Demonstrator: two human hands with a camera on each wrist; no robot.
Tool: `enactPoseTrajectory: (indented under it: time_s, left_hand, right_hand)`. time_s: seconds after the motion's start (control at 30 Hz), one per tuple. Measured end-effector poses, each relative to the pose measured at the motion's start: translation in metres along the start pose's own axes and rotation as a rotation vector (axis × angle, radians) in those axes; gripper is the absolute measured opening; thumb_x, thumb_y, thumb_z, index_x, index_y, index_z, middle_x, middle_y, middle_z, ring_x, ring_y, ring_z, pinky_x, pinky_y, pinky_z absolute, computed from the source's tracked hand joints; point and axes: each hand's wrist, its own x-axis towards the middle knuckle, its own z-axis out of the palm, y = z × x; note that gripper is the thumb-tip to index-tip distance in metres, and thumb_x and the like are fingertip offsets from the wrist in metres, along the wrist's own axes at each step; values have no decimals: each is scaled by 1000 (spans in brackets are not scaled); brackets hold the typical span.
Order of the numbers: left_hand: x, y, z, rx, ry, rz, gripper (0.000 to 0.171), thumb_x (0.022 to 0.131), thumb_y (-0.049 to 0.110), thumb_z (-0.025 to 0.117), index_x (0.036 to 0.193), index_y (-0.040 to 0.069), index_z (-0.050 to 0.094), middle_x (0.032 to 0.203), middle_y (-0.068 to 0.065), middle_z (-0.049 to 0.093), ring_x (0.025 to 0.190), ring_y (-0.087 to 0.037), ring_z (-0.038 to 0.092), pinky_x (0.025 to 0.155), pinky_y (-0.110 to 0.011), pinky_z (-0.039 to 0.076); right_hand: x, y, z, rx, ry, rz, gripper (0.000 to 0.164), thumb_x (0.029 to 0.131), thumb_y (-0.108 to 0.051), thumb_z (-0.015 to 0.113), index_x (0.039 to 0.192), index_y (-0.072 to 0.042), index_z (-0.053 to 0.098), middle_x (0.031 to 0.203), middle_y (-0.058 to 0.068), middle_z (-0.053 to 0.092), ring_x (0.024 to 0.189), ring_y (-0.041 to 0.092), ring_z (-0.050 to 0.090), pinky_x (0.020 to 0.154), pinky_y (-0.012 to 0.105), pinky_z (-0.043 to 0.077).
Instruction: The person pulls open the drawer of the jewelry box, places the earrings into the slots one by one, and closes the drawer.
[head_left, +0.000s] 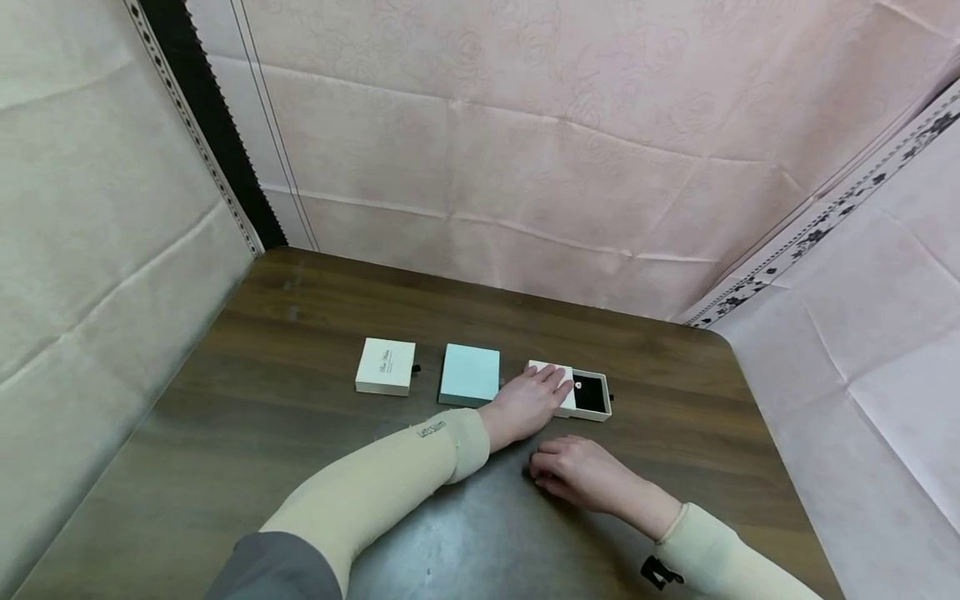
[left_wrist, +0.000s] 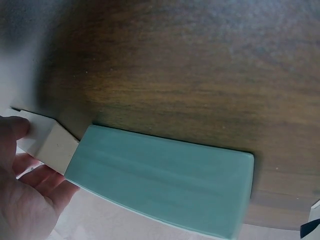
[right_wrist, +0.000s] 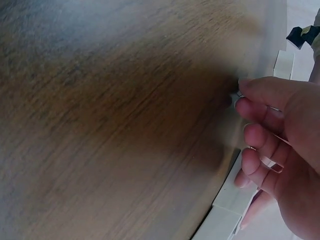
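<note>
My left hand (head_left: 527, 404) holds a white slide-out jewellery box (head_left: 567, 407), thumb on one side and fingers on the other in the left wrist view. Its drawer (head_left: 593, 416) is pulled out to the right, showing a black pad (head_left: 590, 395) with a tiny shiny ornament (head_left: 578, 385) on it. Nearer to me, my right hand (head_left: 573, 471) hovers low over the table with curled fingers. In the right wrist view its thumb and forefinger pinch a small shiny piece (right_wrist: 239, 93), mostly hidden. A pale turquoise box (head_left: 470, 372) lies left of the held box.
Farther left on the brown wooden table (head_left: 300, 417) lies another white box (head_left: 385, 367), closed, with printed lettering and a black pull tab (head_left: 416, 368). Pale cloth (head_left: 480, 167) hangs behind the table and at both sides.
</note>
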Motion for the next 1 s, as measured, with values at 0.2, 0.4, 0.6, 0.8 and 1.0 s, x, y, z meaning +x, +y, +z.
enactPoseTrajectory:
  time_s: [0.2,0.4,0.6,0.8,1.0]
  left_hand:
    - [0,0,-1,7,2,2,49,118,23,39,167,19,40,172,-5,38,158,-19,36,126,-35,34]
    - [0,-1,-1,8,9,3,48,118,22,39,166,19,42,171,-5,39,158,-19,37,126,-34,35]
    - [0,0,0,22,29,6,48,118,21,40,165,19,44,169,-6,41,156,-19,40,125,-35,37]
    - [-1,1,-1,24,44,7,47,117,22,41,164,18,45,168,-7,43,155,-20,42,124,-36,39]
    - [-2,1,-3,23,22,6,48,117,23,41,166,19,43,170,-5,40,156,-19,39,125,-35,37]
  right_hand:
    - [1,0,-1,1,-28,27,18,88,-9,86,91,-19,72,88,-9,65,79,7,62,76,31,58]
    - [1,4,-1,34,-3,29,17,89,-6,84,91,-18,72,88,-9,65,79,7,62,76,30,58]
    - [-2,12,-4,136,61,80,18,90,-5,82,92,-18,70,88,-10,64,78,2,60,72,26,56]
    - [-8,25,-9,318,131,189,17,95,-6,80,94,-19,68,87,-14,63,79,-1,57,71,25,54]
    - [-16,44,-20,413,254,275,16,96,-3,78,96,-17,72,86,-13,66,75,0,58,64,25,53]
